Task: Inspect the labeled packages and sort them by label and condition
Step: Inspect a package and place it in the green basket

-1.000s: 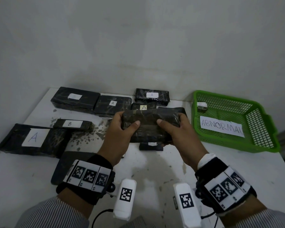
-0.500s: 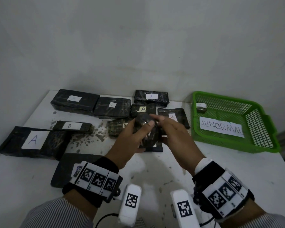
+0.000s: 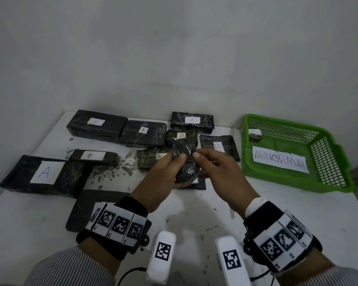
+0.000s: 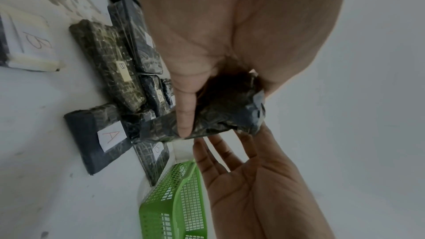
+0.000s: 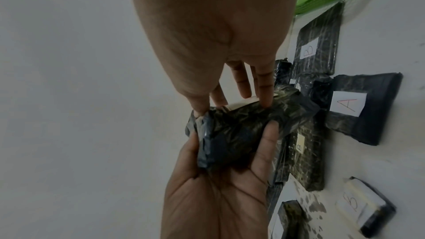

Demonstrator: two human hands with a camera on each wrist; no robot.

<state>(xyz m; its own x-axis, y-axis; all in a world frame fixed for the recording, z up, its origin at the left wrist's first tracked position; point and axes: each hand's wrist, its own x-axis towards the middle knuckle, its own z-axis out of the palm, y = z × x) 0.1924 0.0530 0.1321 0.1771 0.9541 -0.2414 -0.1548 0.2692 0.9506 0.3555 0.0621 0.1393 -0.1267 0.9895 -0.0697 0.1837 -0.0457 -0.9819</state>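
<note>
Turned on end since a second ago, package [image 3: 186, 162] in left hand [image 3: 163, 178] grip; right hand [image 3: 217, 172] fingertips touch it, spread.
Basket [image 3: 329, 182] reads "ABNORMAL"; worktop [image 3: 256, 213] packages read A, B.

"ABNORMAL" on basket [image 3: 327, 182]; A/B pkg labels

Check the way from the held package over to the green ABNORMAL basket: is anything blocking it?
Nothing visible blocks it. The black package is held up off the table by the left hand, the right hand touching it. Between it and the green basket lies only a flat B-labelled package on the table, below the carry path.
</note>
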